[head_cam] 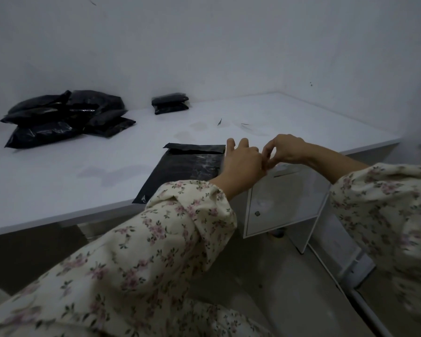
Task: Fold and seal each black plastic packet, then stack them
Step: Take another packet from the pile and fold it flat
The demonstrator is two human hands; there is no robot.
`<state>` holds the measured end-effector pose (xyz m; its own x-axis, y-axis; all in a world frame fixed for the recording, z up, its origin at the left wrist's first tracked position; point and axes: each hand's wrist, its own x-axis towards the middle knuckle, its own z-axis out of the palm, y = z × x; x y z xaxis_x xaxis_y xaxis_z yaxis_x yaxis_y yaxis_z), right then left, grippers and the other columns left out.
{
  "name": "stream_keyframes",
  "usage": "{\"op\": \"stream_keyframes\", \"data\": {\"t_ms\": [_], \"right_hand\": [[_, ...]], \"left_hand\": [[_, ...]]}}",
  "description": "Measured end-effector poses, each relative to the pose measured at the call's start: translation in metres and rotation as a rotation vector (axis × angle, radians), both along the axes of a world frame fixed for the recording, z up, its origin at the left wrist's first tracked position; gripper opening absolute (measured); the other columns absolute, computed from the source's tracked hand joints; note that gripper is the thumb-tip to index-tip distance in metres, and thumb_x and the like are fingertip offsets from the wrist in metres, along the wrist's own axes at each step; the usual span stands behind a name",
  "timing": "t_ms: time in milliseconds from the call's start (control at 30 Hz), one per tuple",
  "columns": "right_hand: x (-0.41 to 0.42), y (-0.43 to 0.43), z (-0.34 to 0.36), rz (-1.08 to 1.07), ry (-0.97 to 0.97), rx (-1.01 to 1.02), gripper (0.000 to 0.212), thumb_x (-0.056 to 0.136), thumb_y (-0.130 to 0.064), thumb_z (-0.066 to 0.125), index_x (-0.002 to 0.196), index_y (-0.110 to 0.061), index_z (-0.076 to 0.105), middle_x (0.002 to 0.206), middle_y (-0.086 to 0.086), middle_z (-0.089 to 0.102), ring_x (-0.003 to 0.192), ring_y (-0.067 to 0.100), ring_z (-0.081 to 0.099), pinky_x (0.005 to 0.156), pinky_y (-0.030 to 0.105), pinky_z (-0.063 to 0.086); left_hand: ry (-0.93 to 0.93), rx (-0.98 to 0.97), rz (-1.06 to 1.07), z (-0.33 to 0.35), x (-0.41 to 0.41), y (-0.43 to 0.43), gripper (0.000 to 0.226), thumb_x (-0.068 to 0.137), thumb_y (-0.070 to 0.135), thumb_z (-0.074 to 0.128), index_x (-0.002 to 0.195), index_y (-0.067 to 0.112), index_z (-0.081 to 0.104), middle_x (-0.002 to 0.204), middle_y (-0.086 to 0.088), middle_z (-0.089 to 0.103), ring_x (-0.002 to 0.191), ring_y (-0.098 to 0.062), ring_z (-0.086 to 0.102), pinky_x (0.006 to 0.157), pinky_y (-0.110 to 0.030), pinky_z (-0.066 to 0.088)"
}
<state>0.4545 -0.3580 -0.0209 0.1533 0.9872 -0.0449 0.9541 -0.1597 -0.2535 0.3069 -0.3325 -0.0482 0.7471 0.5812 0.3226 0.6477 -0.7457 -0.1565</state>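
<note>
Black plastic packet point(190, 171) lies at the bench's point(58, 181) near edge, long axis running away from us, just beside our left hand point(243, 164), fingers loose; right hand point(286, 149) pinches something we cannot identify.

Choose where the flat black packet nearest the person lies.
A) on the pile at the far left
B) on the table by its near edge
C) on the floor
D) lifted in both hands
B: the flat black packet lies on the white table, one corner at the near edge, beside the left hand.
</note>
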Motion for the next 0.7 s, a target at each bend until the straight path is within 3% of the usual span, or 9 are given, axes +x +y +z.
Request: {"op": "stream_keyframes", "data": {"t_ms": [133, 267, 567, 700], "right_hand": [[-0.001, 0.000, -0.003, -0.019, -0.003, 0.032, 0.019, 0.074, -0.025, 0.077, 0.071, -0.036, 0.062, 0.077, -0.016, 0.059, 0.088, 0.014, 0.051, 0.082, 0.036, 0.038], [0.001, 0.000, -0.004, -0.020, -0.024, 0.053, 0.014, 0.076, -0.024, 0.075, 0.079, -0.034, 0.065, 0.089, -0.010, 0.063, 0.090, 0.014, 0.053, 0.083, 0.035, 0.037], [0.004, -0.003, -0.006, 0.021, 0.014, 0.081, 0.012, 0.073, -0.036, 0.078, 0.083, -0.035, 0.070, 0.094, -0.014, 0.065, 0.090, 0.011, 0.054, 0.087, 0.037, 0.038], [0.002, -0.005, -0.008, 0.016, -0.060, 0.111, 0.010, 0.077, -0.036, 0.075, 0.083, -0.038, 0.067, 0.096, -0.015, 0.064, 0.093, 0.011, 0.053, 0.084, 0.036, 0.034]], "left_hand": [[-0.078, -0.009, -0.110, -0.004, -0.007, 0.002, 0.029, 0.092, 0.046, 0.053, 0.112, 0.030, 0.066, 0.118, 0.012, 0.060, 0.118, -0.021, 0.038, 0.093, -0.044, 0.023], [-0.109, -0.071, -0.149, -0.004, -0.012, 0.001, 0.021, 0.090, 0.044, 0.056, 0.103, 0.033, 0.068, 0.113, 0.015, 0.062, 0.118, -0.017, 0.037, 0.089, -0.040, 0.020], [-0.086, -0.179, -0.244, 0.003, -0.037, 0.012, 0.017, 0.090, 0.045, 0.056, 0.096, 0.032, 0.066, 0.098, 0.020, 0.057, 0.110, -0.012, 0.036, 0.086, -0.037, 0.019], [-0.059, -0.174, -0.300, 0.003, -0.039, 0.017, 0.017, 0.090, 0.045, 0.055, 0.094, 0.031, 0.064, 0.097, 0.020, 0.057, 0.106, -0.012, 0.036, 0.084, -0.037, 0.020]]}}
